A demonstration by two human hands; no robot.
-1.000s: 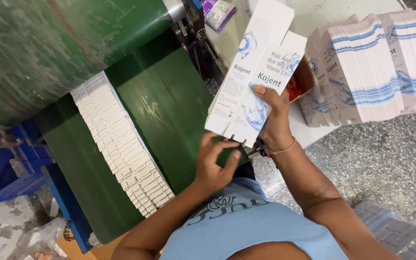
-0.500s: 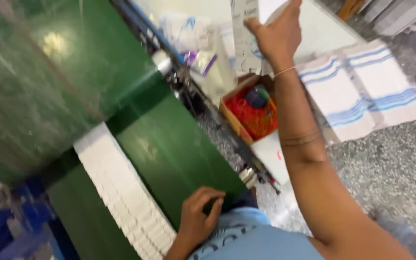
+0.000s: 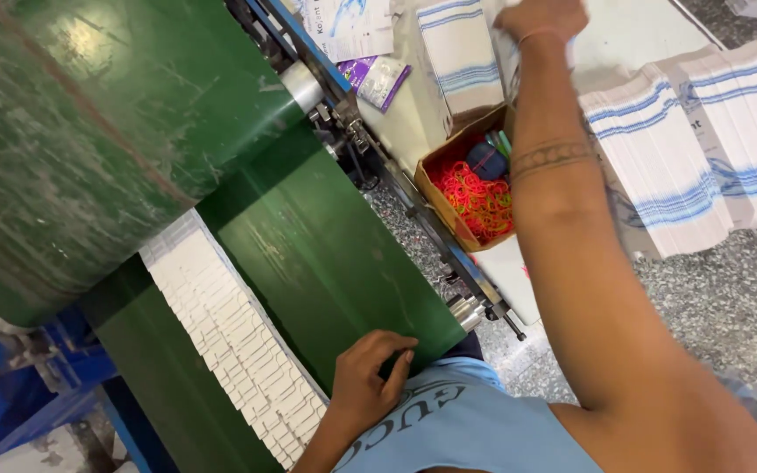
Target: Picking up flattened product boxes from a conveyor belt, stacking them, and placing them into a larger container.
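Green conveyor belt [image 3: 326, 254] fills the near left, carrying a shingled row of flat white cartons [image 3: 238, 342]. Nearest, the left hand [image 3: 370, 381] rests loosely curled on the belt's edge, holding nothing. Farther right sits a cardboard box of rubber bands [image 3: 475, 188]. Farthest, the right hand [image 3: 541, 17] grips a stack of blue-striped folded cartons [image 3: 462, 52].

- Sleeveless light-blue top [image 3: 475, 425] with dark lettering across the chest; both arms bare.
- A dark tattooed band [image 3: 554, 158] rings the right forearm.
- A thin bracelet [image 3: 541, 37] sits at the wrist of the right hand [image 3: 541, 16].
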